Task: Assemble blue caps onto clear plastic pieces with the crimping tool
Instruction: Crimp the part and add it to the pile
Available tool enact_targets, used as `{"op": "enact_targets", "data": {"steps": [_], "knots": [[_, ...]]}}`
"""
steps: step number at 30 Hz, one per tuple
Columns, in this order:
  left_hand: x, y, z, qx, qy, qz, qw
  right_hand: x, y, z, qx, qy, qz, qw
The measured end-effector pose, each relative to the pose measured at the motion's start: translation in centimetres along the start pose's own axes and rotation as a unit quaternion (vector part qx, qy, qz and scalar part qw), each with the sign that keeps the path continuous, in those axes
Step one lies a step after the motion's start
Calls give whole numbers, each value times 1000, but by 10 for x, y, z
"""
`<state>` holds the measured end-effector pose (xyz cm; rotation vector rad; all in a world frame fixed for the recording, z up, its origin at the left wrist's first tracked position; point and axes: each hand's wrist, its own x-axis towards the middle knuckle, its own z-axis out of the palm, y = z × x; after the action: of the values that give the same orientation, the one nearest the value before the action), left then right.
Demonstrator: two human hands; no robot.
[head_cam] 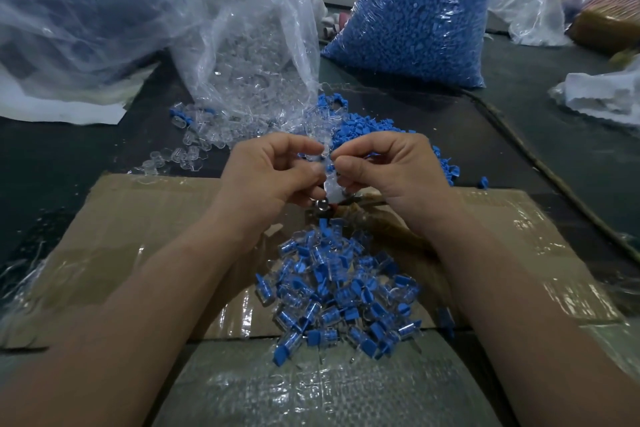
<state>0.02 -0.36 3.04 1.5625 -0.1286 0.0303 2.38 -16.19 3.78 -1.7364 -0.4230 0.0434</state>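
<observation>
Centrally, both hands are working close together above a dark counter [69, 191]. The left hand [273, 170] is curling its fingers and pinching a clear plastic piece [328, 184] between thumb and forefinger. The right hand [384, 166] is meeting it fingertip to fingertip, pinching a blue cap [330, 168] against that piece; whether the cap is seated cannot be told. Just beneath the hands a round metal part of the crimping tool [322, 206] is showing, its tape-wrapped handle [375, 220] lying on the cardboard.

A flattened cardboard sheet [145, 225], glossy with clear tape, is covering the near counter, and a grey woven sheet [311, 388] is overlapping its near edge. A heap of finished pieces [339, 291], clear bodies with blue caps, is sitting on the cardboard between the forearms.

Beyond the hands, loose blue caps [367, 128] are spreading across the counter, and loose clear pieces [194, 146] are spilling from an open clear bag [249, 45]. A full bag of blue caps [412, 17] is standing behind on the right, and a large crumpled bag [86, 3] is lying at the far left. A cord [540, 163] is running diagonally along the right side, with white plastic bags [540, 10] and other bundles crowding the dim room behind.
</observation>
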Motion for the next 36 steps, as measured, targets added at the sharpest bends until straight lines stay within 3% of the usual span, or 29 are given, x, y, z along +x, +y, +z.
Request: {"op": "enact_targets", "data": {"steps": [7,15,23,27,36], "knots": [[2,-1,-2,-10,33,-12,999,-2,-3,4,-75,4,-7,997],[1,-1,-1,5,14,-4,1000,-4,-2,9,-138,45,-41,989],[0,-2,-2,33,5,18,999,-7,-5,11,-124,25,-51,991],[0,0,-3,-8,-4,4,1000,-7,-6,10,-141,28,-59,988],[1,1,-5,-69,-17,-14,997,-11,-7,11,-47,-10,-89,995]]}}
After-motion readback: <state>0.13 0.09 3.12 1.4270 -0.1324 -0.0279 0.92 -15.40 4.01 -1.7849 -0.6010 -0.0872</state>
